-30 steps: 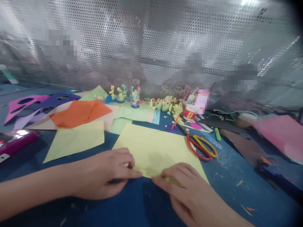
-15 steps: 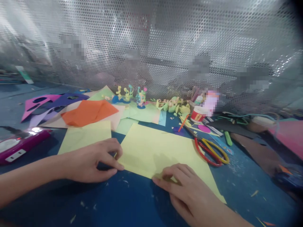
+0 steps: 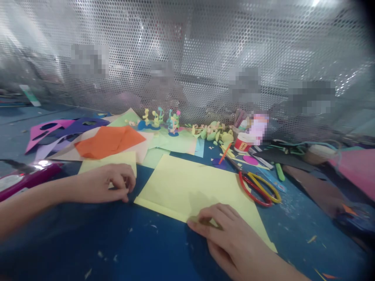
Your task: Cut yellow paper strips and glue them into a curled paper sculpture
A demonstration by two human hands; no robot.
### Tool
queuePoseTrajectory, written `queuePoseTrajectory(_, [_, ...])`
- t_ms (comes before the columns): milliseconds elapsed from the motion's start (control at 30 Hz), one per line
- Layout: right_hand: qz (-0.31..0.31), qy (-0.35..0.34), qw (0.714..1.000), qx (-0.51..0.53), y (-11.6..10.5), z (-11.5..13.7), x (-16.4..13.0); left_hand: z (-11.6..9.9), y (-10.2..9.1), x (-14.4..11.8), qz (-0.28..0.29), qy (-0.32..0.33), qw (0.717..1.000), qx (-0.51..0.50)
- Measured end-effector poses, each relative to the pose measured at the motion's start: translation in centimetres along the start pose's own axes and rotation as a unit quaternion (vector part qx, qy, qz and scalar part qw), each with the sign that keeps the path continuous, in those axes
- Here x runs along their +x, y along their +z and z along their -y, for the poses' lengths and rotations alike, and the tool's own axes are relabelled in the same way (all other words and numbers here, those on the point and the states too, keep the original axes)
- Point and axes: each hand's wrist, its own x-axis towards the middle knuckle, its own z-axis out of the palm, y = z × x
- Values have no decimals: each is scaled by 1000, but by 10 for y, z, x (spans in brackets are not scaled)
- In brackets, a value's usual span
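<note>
Broadly, a dark blue table (image 3: 164, 253), matt and flecked with paper scraps, fills the near field; a perforated metal screen (image 3: 187, 58) closes the far side. On the table, at centre, lies a large pale yellow sheet (image 3: 190, 183), thin, flat and rectangular, its near edge turned over into a narrow folded strip. The right hand (image 3: 231, 238) rests on that strip at the near right, fingertips pressed flat on the fold, apparently to hold the crease down; nothing is clasped in it. The left hand (image 3: 108, 183) lies at the near left, clear of the sheet's corner, fingers curled loosely inward over the edge of a second yellow sheet (image 3: 117, 160); whether it pinches anything cannot be told. Beyond it lies an orange sheet (image 3: 108, 140), creased, with purple cut-out sheets (image 3: 58, 128) farther left, pierced by oval holes. Scissors (image 3: 258, 187) with red and yellow loop handles lie just right of the large sheet, within reach. A small red-labelled pot (image 3: 243, 143) stands far right of centre. Small curled paper figures (image 3: 159, 119) stand upright along the far edge.
</note>
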Motion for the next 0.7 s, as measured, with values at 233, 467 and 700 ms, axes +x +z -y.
queuePoseTrajectory(233, [-29, 80, 996, -4, 8, 9, 4, -14, -43, 33, 33, -81, 993, -82])
queuePoseTrajectory(467, [-60, 110, 982, 145, -47, 20, 1, 3, -49, 79, -74, -103, 932, -339])
queuePoseTrajectory(700, [-239, 217, 837, 442, -121, 17, -3, -30, -42, 95, -84, -50, 736, -670])
